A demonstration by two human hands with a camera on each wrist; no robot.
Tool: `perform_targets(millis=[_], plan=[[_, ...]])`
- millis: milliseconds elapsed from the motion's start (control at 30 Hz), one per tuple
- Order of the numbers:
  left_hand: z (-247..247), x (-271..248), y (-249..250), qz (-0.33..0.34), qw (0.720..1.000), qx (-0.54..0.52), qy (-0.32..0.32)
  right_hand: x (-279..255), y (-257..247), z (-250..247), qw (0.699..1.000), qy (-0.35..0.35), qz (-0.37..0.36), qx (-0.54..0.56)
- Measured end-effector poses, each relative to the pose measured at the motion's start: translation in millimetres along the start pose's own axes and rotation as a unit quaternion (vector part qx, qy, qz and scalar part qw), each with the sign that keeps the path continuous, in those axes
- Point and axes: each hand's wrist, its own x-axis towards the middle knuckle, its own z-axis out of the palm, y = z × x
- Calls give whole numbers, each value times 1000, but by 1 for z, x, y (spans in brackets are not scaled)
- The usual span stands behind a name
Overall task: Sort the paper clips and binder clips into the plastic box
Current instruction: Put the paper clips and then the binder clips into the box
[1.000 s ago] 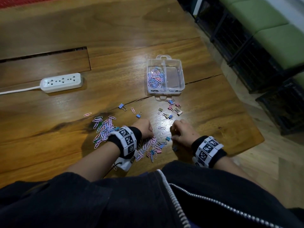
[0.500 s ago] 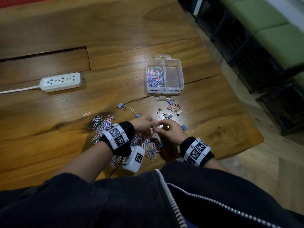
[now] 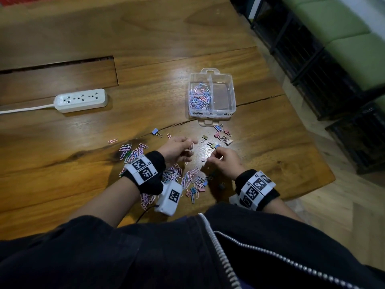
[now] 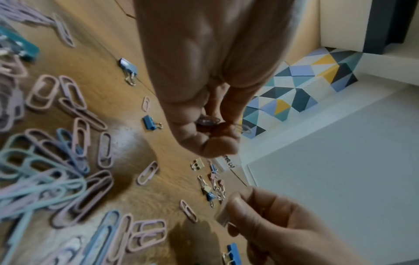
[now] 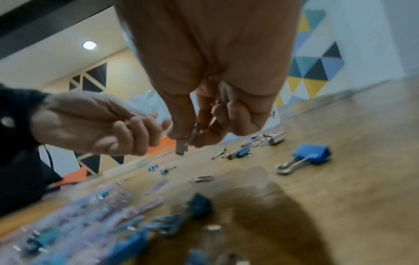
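My left hand (image 3: 177, 150) pinches pastel wire paper clips (image 4: 207, 120); my right hand (image 3: 224, 161) pinches small metal binder clip (image 5: 181, 148), kinds kept apart for sorting. Clear two-compartment plastic box (image 3: 229, 94) at twelve o'clock.

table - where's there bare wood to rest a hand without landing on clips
Free: the table between the power strip and the paper clip pile, and right of the plastic box. Crowded: under both hands, and the binder clips just before the box.
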Motion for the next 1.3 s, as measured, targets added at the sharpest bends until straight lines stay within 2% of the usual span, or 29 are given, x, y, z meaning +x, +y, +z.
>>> perform_targets(millis=[67, 133, 200, 233, 300, 367, 467, 567, 633, 700, 767, 867, 933, 967, 1033, 1067, 1100, 1133, 1200, 1233, 1300], plan=[[-1, -2, -1, -25, 999, -26, 7, 6, 9, -3, 996, 38, 14, -85], [-3, -1, -3, -40, 999, -2, 23, 8, 16, -3, 989, 58, 16, -137], [-4, 1, -10, -27, 989, 137, 40, 5, 15, 1, 985, 53, 1, -162], [-4, 3, -15, -7, 968, 244, 50, 4, 13, 3, 984, 44, -11, -172], [-3, 5, -24, 28, 886, 458, 65, 4, 8, 10, 979, 26, -32, -198], [0, 9, -31, 28, 809, 579, 93, 7, 3, 15, 976, 20, -47, -210], [5, 16, -36, 44, 758, 639, 125, 12, -2, 18, 971, 19, -57, -231], [11, 18, -37, 58, 728, 676, 100, 14, -4, 18, 964, -13, -64, -257], [12, 16, -36, 60, 723, 683, 86, 14, -5, 17, 964, -34, -59, -256], [11, 14, -34, 66, 747, 658, 68, 14, -6, 15, 969, -49, -48, -235], [8, 12, -30, 74, 814, 573, 58, 10, -7, 10, 984, -42, -41, -170], [0, 13, -28, 48, 923, 378, 52, 0, -3, 0, 1000, -1, -28, 3], [-3, 11, -27, 2, 973, 228, 17, -5, 2, -5, 987, -22, 24, 157], [-3, 9, -26, -20, 984, 177, -4, -8, 3, -7, 967, -46, 58, 242], [-1, 9, -25, -37, 980, 192, -34, -14, 4, -8, 915, -69, 114, 381], [3, 8, -26, -28, 966, 253, -43, -17, 4, -7, 907, -67, 124, 398], [6, 8, -28, -5, 940, 339, -44, -19, 6, -4, 916, -61, 125, 376], [8, 7, -30, 22, 902, 430, -42, -21, 7, 0, 941, -56, 113, 315], [10, 8, -35, 67, 814, 576, -37, -24, 9, 9, 985, -55, 67, 148], [10, 9, -38, 83, 784, 615, -35, -24, 10, 14, 995, -53, 47, 74], [10, 10, -38, 103, 765, 635, -25, -25, 9, 20, 999, -31, 7, -37]])
